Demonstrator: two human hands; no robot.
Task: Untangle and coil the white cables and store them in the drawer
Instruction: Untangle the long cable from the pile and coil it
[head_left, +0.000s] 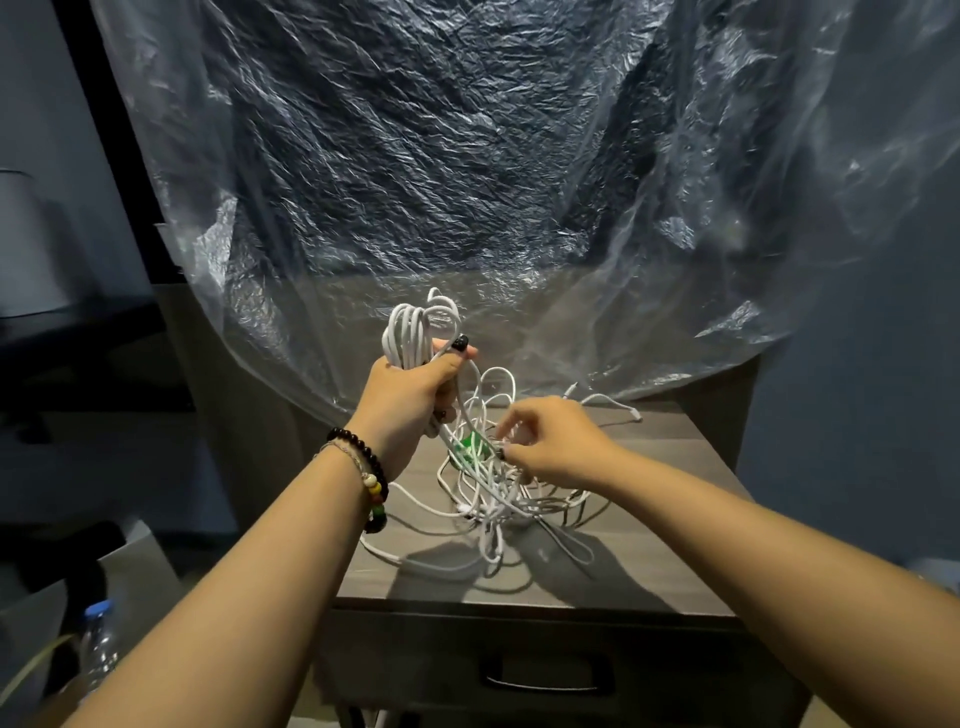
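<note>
1. The left hand (410, 400) has its grip closed around a bundle of coiled loops (415, 332) of white cable, fingers and thumb wrapped round the bundle's lower part, held up above the worktop (649, 519).
2. The loops stand roughly upright out of the top of the fist, their long axis running up and away from the person; a strand trails down from the fist into the loose mass below.
3. The right hand (550, 441) reaches into the tangled cables (498, 499), its fingertips (506, 434) curled and pinching a strand just beside a small green piece (467, 449) caught in the tangle.
4. The tangle lies on the worktop between and below the two hands, its loops sprawling in every direction; one cable end (631, 413) points right, toward the far edge.
5. The drawer (545, 675) sits closed in the front of the cabinet, its dark handle (545, 675) facing the person.
6. Beaded bracelets (371, 478) circle the left wrist.
7. Clear plastic sheeting (467, 156) hangs behind the worktop, and a plastic bottle (101, 644) stands low at the left.
</note>
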